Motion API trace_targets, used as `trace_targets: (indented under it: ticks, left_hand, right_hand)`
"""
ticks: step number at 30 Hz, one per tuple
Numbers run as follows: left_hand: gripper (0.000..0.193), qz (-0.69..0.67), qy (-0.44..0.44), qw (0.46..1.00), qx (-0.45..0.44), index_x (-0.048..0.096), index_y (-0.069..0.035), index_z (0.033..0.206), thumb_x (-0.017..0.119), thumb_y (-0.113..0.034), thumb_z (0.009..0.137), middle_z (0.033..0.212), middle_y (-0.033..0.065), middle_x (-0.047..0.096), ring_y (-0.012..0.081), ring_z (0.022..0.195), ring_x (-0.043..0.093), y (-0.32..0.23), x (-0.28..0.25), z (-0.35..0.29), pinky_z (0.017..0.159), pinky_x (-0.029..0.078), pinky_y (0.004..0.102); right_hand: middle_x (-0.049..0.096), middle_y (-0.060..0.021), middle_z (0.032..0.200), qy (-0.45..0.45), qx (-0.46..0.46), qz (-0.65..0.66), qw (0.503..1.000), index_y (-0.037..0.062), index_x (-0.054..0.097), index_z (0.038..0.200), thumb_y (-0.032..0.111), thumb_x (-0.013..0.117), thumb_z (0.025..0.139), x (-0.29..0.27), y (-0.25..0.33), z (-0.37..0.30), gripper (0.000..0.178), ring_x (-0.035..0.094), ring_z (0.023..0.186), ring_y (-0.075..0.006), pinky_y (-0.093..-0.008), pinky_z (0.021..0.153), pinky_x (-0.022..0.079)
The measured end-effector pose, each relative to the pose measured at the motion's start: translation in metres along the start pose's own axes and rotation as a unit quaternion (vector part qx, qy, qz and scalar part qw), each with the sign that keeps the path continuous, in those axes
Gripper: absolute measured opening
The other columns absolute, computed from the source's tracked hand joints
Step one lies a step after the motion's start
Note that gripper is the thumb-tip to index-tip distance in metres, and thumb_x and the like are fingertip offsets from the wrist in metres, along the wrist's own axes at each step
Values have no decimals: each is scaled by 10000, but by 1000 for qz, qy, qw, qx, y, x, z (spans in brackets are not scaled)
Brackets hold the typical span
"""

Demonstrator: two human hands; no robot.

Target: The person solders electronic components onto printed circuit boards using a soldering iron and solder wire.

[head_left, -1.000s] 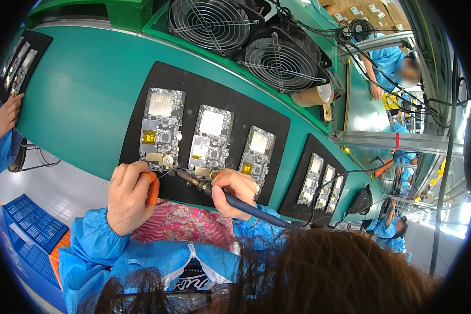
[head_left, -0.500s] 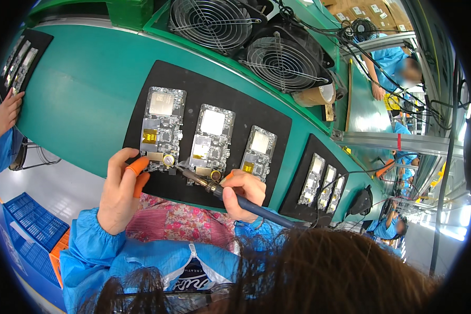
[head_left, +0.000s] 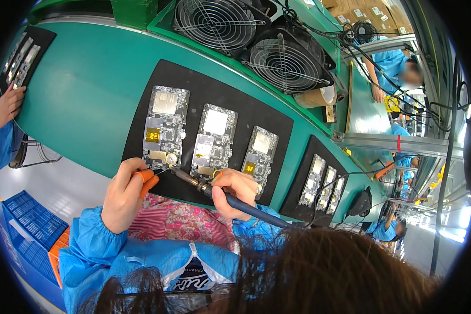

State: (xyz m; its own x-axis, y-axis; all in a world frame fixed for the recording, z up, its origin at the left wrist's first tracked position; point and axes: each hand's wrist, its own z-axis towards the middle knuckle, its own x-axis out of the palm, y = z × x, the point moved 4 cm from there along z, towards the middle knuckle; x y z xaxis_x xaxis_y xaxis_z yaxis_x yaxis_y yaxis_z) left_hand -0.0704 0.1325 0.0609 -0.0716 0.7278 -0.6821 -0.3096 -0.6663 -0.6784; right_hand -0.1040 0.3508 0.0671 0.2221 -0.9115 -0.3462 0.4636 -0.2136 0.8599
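Observation:
My right hand (head_left: 234,192) grips a soldering iron (head_left: 189,179) with a dark blue handle, its tip at the lower edge of the leftmost circuit board (head_left: 167,120). Beside that tip is a small round gold-rimmed part (head_left: 171,158) on the board. My left hand (head_left: 123,193) has orange finger cots (head_left: 148,182) on two fingers, pinched on what looks like thin solder wire running toward the iron tip. Two more boards, a middle one (head_left: 214,137) and a right one (head_left: 260,152), lie on the same black mat (head_left: 191,83).
Another black mat (head_left: 293,196) with boards lies to the right on the green table (head_left: 83,99). Two caged fans (head_left: 283,60) and a cardboard roll (head_left: 316,97) stand behind. At far left, another person's hand (head_left: 9,107) touches a mat of boards. Blue crates (head_left: 34,220) stand lower left.
The finger cots of my left hand have come closer together and moved slightly lower. My right hand and the iron have shifted a little left and down. The boards stay on the mat.

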Motion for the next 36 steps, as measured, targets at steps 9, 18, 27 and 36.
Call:
trace_targets:
  ticks: [9, 18, 27, 36]
  left_hand:
    - [246, 13, 8, 1000, 10, 543, 71, 847, 704, 103, 664, 989, 153, 526, 306, 798, 593, 1, 2, 3, 646, 512, 364]
    - [222, 18, 35, 999, 3, 577, 52, 862, 720, 88, 695, 952, 120, 511, 252, 782, 561, 5, 15, 6, 640, 488, 319]
    - [344, -20, -10, 998, -61, 613, 37, 1011, 713, 77, 685, 1109, 135, 547, 252, 791, 533, 7, -2, 4, 693, 463, 302]
    - [422, 15, -145, 985, 90, 596, 59, 1057, 723, 150, 665, 1072, 160, 547, 272, 947, 567, -16, 3, 4, 740, 519, 293]
  right_hand:
    - [547, -129, 635, 15, 6, -10, 1000, -6, 538, 728, 25, 642, 726, 2, -3, 0, 109, 565, 525, -281, -334, 470, 447]
    - [549, -128, 636, 19, 8, -7, 1000, -3, 528, 725, 2, 637, 721, 2, -5, 0, 109, 572, 532, -279, -338, 487, 461]
    - [570, -119, 624, -31, -5, 3, 999, -8, 544, 720, -4, 628, 722, -13, 6, -5, 84, 563, 510, -259, -335, 467, 443]
    - [575, -105, 618, -158, 19, -6, 987, -9, 566, 741, 101, 614, 795, -67, 1, -44, 131, 516, 491, -185, -283, 457, 386]
